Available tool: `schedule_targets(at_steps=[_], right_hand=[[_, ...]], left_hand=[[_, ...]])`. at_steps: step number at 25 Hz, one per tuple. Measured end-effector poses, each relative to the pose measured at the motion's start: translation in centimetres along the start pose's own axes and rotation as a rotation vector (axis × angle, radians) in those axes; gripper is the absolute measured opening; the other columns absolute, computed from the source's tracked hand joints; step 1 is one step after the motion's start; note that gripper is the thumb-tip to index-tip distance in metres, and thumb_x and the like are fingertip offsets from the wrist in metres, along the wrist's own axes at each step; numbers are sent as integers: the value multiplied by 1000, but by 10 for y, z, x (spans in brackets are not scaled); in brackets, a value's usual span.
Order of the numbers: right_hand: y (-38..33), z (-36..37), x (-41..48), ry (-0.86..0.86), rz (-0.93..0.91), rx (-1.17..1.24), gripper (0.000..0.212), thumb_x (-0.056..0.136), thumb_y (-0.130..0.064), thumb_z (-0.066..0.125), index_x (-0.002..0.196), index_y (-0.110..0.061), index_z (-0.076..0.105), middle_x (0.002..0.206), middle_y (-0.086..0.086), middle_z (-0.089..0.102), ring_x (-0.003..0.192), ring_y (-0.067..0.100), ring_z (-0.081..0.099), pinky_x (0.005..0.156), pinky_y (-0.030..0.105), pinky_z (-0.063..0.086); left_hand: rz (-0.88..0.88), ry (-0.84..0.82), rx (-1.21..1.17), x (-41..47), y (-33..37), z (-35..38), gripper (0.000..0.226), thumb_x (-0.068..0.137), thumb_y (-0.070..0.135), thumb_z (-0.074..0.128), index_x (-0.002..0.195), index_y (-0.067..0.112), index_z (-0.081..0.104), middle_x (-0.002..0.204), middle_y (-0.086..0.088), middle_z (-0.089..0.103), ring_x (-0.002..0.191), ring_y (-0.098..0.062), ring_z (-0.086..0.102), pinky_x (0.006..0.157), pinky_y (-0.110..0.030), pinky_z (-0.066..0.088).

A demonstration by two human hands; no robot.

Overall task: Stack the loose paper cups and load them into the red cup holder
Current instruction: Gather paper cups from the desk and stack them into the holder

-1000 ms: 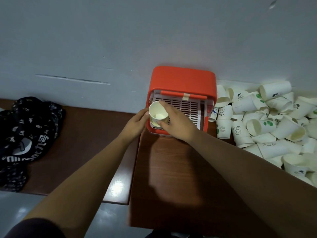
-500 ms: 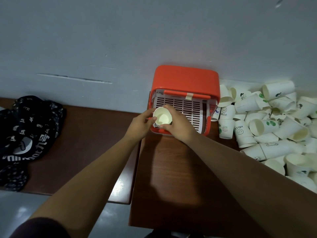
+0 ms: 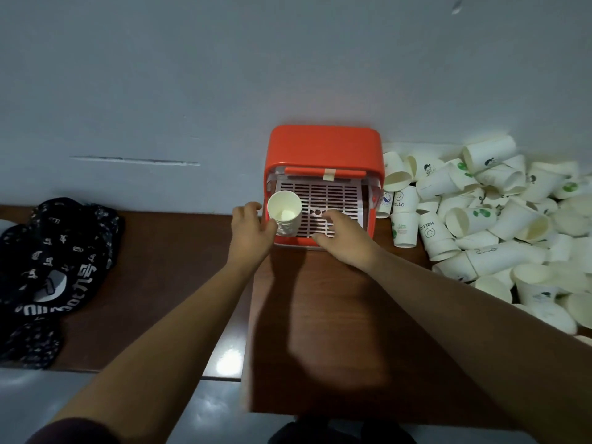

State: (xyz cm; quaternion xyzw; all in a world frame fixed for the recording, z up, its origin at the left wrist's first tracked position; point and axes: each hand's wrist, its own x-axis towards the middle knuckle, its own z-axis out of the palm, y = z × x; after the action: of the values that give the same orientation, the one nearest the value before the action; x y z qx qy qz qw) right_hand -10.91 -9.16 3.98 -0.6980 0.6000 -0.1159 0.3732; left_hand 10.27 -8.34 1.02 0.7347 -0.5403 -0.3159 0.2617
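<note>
Counter [image 3: 336, 315] against wall [image 3: 224, 75]: cup stack [image 3: 284, 210] stands upright, left side of red holder [image 3: 323, 145]. Left hand [image 3: 253, 227] touches it, grip unclear; right hand [image 3: 344, 235] loose, empty

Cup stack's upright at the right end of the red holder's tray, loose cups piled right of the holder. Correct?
No. Head view: the cup stack stands upright at the left end of the tray in the red holder. The loose cups are piled right of the holder.
</note>
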Motion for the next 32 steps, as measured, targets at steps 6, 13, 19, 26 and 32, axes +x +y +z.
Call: schedule_targets(at_steps=[6,13,19,26,32], right_hand=[[124,-76,-52,158,179,-136,42,88,-29,65,123,-6,57,110,6,56,104,22,56,82,27,43],[230,-165,-81,256,246,-220,52,86,-26,65,131,-5,50,127,16,45,113,31,51,90,38,44],[292,-207,-80,259,150,-374,56,80,-16,65,131,0,49,127,21,45,114,38,47,95,41,41],[352,-228,-58,285,209,-418,42,90,-28,62,118,3,54,119,24,53,114,40,48,99,44,38],[365,-231,-58,349,107,-353,21,89,-21,62,101,-4,68,103,16,58,97,35,53,87,45,46]], left_hand=[[199,-258,67,-38,58,53,5,92,18,59,94,13,60,93,-2,63,80,-12,58,72,-28,46],[215,-377,119,-50,155,155,10,91,19,61,94,11,64,90,-2,66,81,-16,59,62,-22,36],[161,-381,175,-37,212,240,41,87,25,68,122,8,58,118,-7,58,98,-17,56,77,-23,42],[203,-436,238,-14,261,325,82,83,32,76,151,18,33,154,-5,32,140,-21,36,113,-36,35],[219,-422,395,0,254,358,73,82,25,73,147,15,40,145,-11,43,133,-32,42,106,-41,40]])
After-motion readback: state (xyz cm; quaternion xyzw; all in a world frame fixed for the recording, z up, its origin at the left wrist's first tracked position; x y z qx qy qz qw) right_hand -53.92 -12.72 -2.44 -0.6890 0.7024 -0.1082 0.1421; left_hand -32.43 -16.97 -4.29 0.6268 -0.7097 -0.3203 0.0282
